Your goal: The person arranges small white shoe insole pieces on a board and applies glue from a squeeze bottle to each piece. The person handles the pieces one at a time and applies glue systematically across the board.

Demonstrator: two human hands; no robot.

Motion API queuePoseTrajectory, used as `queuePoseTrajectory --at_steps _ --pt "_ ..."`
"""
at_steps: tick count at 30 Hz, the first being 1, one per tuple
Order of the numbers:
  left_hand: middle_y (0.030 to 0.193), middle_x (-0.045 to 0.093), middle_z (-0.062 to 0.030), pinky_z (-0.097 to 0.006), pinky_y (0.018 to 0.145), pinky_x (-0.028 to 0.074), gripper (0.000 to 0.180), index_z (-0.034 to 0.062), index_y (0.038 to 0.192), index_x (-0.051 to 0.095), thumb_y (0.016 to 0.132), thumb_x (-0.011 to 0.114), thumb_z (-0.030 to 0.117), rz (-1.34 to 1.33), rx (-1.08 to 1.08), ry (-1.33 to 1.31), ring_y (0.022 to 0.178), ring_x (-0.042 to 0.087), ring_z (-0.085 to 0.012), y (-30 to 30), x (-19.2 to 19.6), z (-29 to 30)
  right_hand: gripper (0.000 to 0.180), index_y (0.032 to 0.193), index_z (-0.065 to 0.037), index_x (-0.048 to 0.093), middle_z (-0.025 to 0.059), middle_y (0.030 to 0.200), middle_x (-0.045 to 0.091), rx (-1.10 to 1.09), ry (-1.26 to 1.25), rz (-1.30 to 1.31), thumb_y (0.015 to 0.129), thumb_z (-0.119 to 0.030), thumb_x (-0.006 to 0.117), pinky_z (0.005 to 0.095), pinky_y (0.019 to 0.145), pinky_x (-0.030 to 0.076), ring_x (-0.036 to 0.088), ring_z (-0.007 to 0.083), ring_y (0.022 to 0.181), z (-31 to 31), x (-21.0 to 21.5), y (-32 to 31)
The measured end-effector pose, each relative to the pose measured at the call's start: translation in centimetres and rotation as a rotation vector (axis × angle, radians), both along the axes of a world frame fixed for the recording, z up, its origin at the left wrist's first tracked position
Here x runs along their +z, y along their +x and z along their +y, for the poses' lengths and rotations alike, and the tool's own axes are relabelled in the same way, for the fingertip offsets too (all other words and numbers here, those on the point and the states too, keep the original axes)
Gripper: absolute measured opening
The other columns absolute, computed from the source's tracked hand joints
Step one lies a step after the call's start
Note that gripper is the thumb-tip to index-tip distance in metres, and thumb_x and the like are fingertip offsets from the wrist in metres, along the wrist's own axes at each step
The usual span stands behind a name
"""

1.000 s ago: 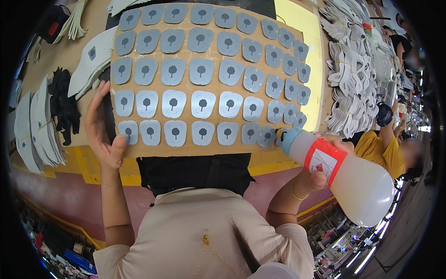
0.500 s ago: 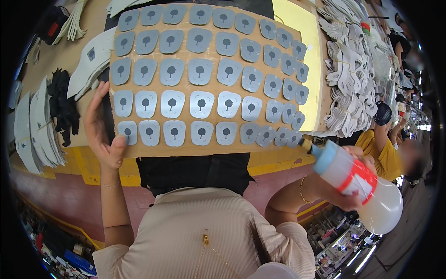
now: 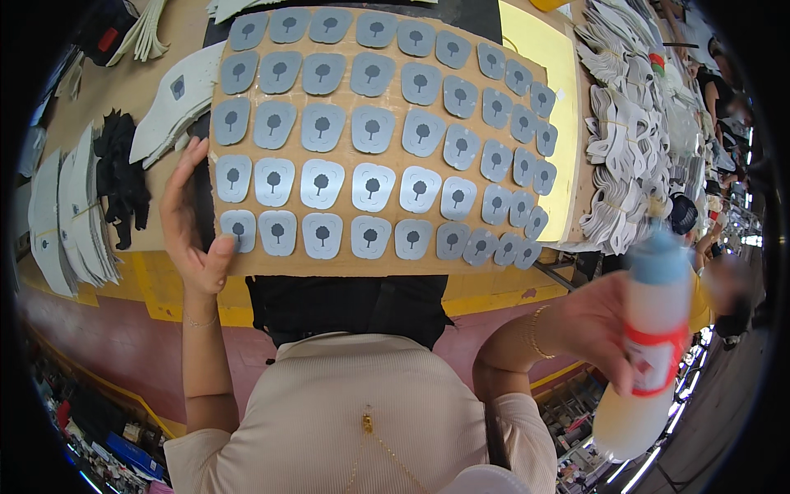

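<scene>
A brown board (image 3: 346,265) lies on the table in front of me, covered with rows of several grey shield-shaped pieces (image 3: 372,187), each with a dark tree-like mark. My left hand (image 3: 191,222) grips the board's lower left corner, thumb on top by a grey piece. My right hand (image 3: 599,329) holds a white squeeze bottle (image 3: 650,346) with a blue cap and a red and white label, upright, off to the right and away from the board.
Stacks of white cut pieces (image 3: 625,140) fill the right side of the table. More white pieces (image 3: 66,214) and black pieces (image 3: 122,177) lie at the left. A yellow sheet (image 3: 547,66) sits under the board's right edge. Another person (image 3: 724,90) is at the far right.
My right hand has pulled the bottle away from the board's lower right edge and turned it upright, nozzle up. My left hand has stayed on the board's corner.
</scene>
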State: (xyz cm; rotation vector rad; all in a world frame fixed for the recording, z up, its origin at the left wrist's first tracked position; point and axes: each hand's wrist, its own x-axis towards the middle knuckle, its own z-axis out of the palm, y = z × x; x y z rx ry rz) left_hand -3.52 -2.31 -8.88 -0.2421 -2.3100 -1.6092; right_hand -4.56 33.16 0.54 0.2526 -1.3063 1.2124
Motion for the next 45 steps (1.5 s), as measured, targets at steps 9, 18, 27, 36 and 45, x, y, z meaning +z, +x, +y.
queuePoseTrajectory --at_steps 9,18,27,36,45 --pt "0.131 0.044 -0.0222 -0.043 0.108 0.021 0.078 -0.0022 0.131 0.035 0.077 0.061 0.048 0.013 0.002 0.001 0.13 0.034 -0.0342 0.0 -0.3 -0.2 0.082 0.11 0.009 0.044 0.0164 0.094 0.049 0.615 0.361 -0.522 0.068 -0.056 0.071 0.0391 0.068 0.055 0.056 0.0297 0.079 0.9 -0.1 2.6" --pt "0.132 0.043 -0.0214 -0.044 0.108 0.022 0.076 -0.0004 0.132 0.036 0.077 0.061 0.046 -0.001 -0.01 -0.02 0.13 0.034 -0.0348 0.1 -0.1 -0.4 0.086 0.102 -0.003 0.049 0.0093 0.08 0.053 0.249 0.364 -0.725 0.054 -0.07 0.072 0.0306 0.066 0.052 0.061 0.0226 0.074 -0.7 -3.2 4.4" --pt "0.132 0.043 -0.0215 -0.044 0.108 0.021 0.074 0.0009 0.132 0.036 0.078 0.061 0.045 0.014 -0.011 -0.037 0.13 0.033 -0.0347 0.1 -0.1 -0.4 0.077 0.108 -0.001 0.047 0.0128 0.09 0.053 0.243 0.238 -0.677 0.064 -0.059 0.073 0.036 0.075 0.051 0.058 0.0279 0.087 -1.1 -1.8 4.4" --pt "0.132 0.044 -0.0208 -0.044 0.108 0.021 0.073 0.0007 0.131 0.037 0.077 0.062 0.043 0.012 -0.019 0.008 0.13 0.033 -0.0348 0.0 0.0 -0.3 0.075 0.111 0.003 0.044 0.0133 0.094 0.05 0.524 0.181 -0.563 0.068 -0.05 0.075 0.037 0.075 0.053 0.059 0.031 0.084 -1.1 -1.4 2.2" --pt "0.131 0.044 -0.0209 -0.044 0.108 0.023 0.071 0.0007 0.13 0.037 0.078 0.061 0.043 0.02 -0.013 -0.025 0.129 0.035 -0.0351 0.1 -0.1 -0.5 0.084 0.102 0.0 0.047 0.0106 0.083 0.052 0.385 0.235 -0.732 0.054 -0.061 0.078 0.0352 0.072 0.052 0.06 0.0241 0.08 -2.3 -3.7 2.4"
